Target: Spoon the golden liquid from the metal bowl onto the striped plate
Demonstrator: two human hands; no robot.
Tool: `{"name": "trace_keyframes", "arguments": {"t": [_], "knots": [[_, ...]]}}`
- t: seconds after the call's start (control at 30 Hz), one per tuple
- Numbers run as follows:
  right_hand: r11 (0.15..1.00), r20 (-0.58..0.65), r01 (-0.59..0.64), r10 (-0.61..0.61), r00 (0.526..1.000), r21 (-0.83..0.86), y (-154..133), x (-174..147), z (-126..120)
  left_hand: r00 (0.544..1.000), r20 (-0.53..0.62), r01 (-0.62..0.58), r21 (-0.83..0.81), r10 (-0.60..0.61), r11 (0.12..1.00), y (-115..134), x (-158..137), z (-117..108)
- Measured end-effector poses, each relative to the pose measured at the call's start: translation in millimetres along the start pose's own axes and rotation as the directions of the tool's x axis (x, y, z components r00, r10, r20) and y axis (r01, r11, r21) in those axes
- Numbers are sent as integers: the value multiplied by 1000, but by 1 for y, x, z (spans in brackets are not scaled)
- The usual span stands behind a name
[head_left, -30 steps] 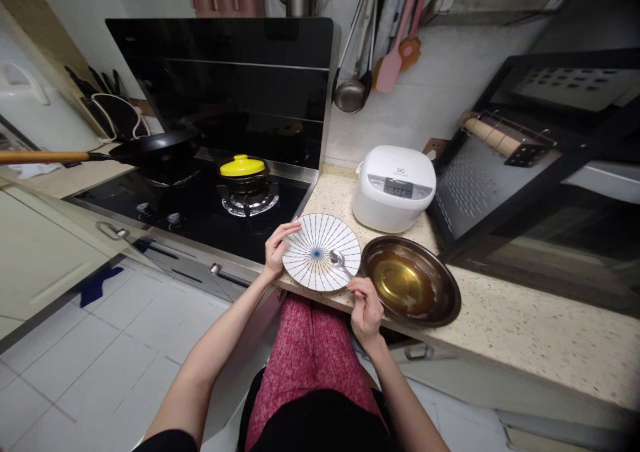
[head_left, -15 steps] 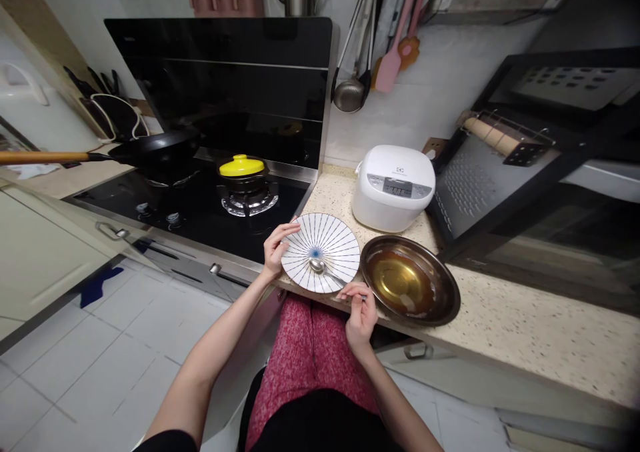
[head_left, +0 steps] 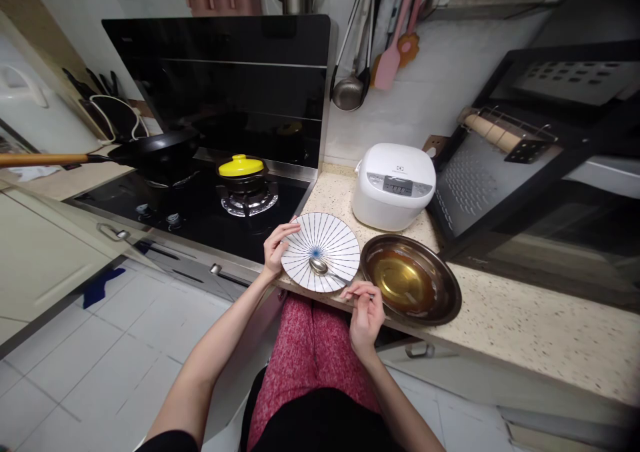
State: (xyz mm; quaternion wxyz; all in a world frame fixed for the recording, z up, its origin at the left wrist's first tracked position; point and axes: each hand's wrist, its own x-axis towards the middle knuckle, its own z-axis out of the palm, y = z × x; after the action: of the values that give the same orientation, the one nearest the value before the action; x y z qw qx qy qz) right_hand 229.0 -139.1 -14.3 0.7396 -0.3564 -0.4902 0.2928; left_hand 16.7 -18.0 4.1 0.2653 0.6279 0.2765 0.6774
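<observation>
A white plate (head_left: 327,235) with dark radiating lines lies at the front edge of the counter. My left hand (head_left: 276,247) grips its left rim, with the fingers over the top. In my right hand (head_left: 365,309), fingers closed, is the handle of a metal spoon (head_left: 319,266). The spoon's bowl is over the plate near its blue centre; whether it touches the surface I cannot tell. Just right of the plate sits a wide metal basin (head_left: 443,299) with a golden sheen inside, close to my right hand.
Behind the basin stands a white rice cooker (head_left: 394,185). On the gas stove (head_left: 200,222) to the left are a small pot with a yellow lid (head_left: 241,166) and a black wok (head_left: 155,152), its wooden handle pointing left. A ladle (head_left: 347,94) and pink spatula (head_left: 387,69) hang on the wall.
My right hand has shifted slightly to the right with the spoon, and the spoon's bowl has moved a little right over the plate. My left hand stays on the rim.
</observation>
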Motion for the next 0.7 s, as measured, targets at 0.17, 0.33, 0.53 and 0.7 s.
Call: {"name": "trace_keyframes", "arguments": {"t": [0.17, 0.33, 0.53, 0.7], "knots": [[998, -50, 18, -15, 999, 67, -8, 3, -2, 1000, 3, -4, -3, 4, 1000, 1, 0, 1], [999, -133, 32, -26, 991, 44, -17, 9, -7, 1000, -8, 14, 12, -14, 1000, 1, 0, 1], [996, -216, 81, -72, 974, 35, -32, 19, -17, 1000, 7, -6, 0, 6, 1000, -4, -1, -1], [990, -308, 139, -133, 942, -3, -42, 29, -30, 1000, 18, -22, 3, 22, 1000, -6, -1, -2]]}}
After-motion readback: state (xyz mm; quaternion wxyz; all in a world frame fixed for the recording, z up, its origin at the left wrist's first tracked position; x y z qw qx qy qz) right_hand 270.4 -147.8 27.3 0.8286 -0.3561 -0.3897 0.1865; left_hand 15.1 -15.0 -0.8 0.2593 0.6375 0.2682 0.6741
